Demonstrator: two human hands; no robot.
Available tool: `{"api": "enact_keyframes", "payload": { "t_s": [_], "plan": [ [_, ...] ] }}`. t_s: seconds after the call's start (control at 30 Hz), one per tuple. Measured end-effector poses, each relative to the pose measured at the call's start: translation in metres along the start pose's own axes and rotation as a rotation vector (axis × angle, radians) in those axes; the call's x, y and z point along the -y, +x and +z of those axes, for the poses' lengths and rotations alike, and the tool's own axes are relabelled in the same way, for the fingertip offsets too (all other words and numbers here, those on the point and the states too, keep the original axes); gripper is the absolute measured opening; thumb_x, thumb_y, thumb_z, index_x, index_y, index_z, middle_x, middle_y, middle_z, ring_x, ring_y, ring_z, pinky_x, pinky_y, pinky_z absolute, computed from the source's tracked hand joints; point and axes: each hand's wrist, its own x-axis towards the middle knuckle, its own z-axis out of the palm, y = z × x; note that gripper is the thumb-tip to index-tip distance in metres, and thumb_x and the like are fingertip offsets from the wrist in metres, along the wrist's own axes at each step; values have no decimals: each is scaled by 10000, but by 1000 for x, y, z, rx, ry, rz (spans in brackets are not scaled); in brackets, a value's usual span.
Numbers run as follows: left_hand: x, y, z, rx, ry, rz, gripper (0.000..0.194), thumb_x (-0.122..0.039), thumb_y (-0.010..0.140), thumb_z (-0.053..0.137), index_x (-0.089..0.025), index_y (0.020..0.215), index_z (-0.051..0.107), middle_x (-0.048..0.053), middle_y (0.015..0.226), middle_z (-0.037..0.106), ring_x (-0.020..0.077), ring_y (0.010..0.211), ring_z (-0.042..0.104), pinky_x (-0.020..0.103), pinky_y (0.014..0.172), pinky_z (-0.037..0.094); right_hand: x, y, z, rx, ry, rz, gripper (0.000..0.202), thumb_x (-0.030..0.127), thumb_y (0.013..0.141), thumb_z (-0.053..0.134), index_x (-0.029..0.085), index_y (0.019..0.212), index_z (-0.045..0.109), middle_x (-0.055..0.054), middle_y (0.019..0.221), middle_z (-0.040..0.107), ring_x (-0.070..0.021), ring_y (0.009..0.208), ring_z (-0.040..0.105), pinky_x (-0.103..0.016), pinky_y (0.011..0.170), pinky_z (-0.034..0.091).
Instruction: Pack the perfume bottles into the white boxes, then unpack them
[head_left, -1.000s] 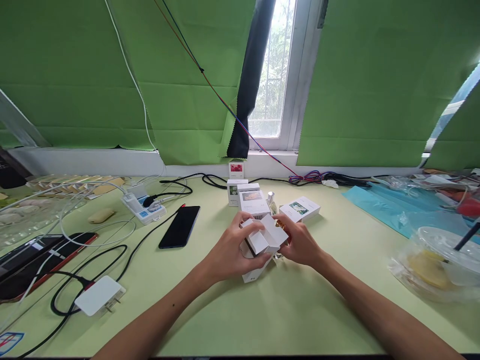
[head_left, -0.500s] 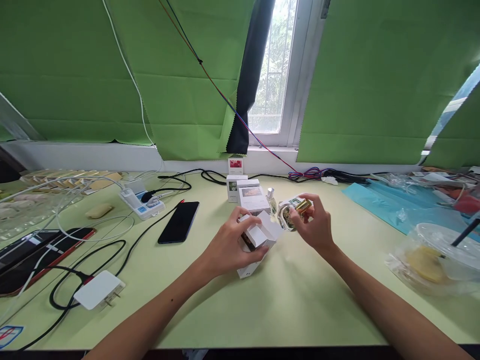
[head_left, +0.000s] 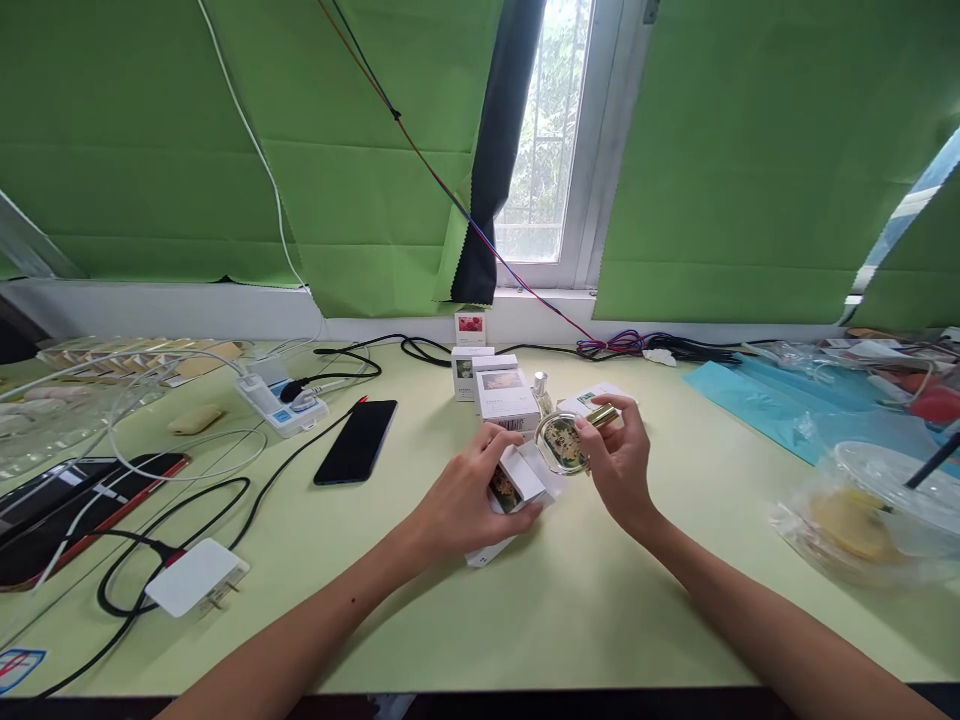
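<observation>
The right hand holds a small round glass bottle with a gold cap, lifted just above the table and tilted so the cap points up and to the right. Its grip is closed around the bottle, fingers at the cap end and thumb against the flat glass face. The left hand clasps an open white box, whose flaps stand up and whose mouth faces the bottle; the box's lower end rests on the table. Bottle and box are just beside each other, nearly touching.

Judging by its look, the bottle is light but hard, smooth and breakable, and the glass could slip in a loose hold. The rim and the cap's neck seem the safest places to pinch it. The box is thin card, likely to crush under a hard squeeze, so its side walls suit a gentle hold.

Behind the hands stand more small boxes and a second bottle. A black phone lies to the left, near cables and a power strip. A lidded plastic cup sits far right.
</observation>
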Motion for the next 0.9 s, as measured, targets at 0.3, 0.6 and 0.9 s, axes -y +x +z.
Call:
{"api": "enact_keyframes", "payload": {
  "t_s": [0.3,0.6,0.9],
  "plan": [
    [1,-1,9,-95,-75,94,621,-296,768,786,-274,1282,438,87,1245,542,263,1082,642,383,863,577,2,-3,1,55,61,113,325,425,860,682,243,1056,497,78,581,548,-100,424,441,-193,372,322],
    [1,-2,14,-122,-115,92,665,-291,751,792,-276,1302,421,88,1263,542,253,1031,654,359,799,578,-2,-7,3,94,76,122,332,430,864,692,249,1069,503,93,562,504,-104,428,431,-204,394,351],
    [2,-3,16,-123,-106,116,672,-311,758,802,-276,1308,417,92,1254,540,265,1062,645,374,827,580,-2,-8,4,129,97,129,349,442,865,696,255,1076,491,74,593,569,-131,464,519,-223,433,416]
  ]
}}
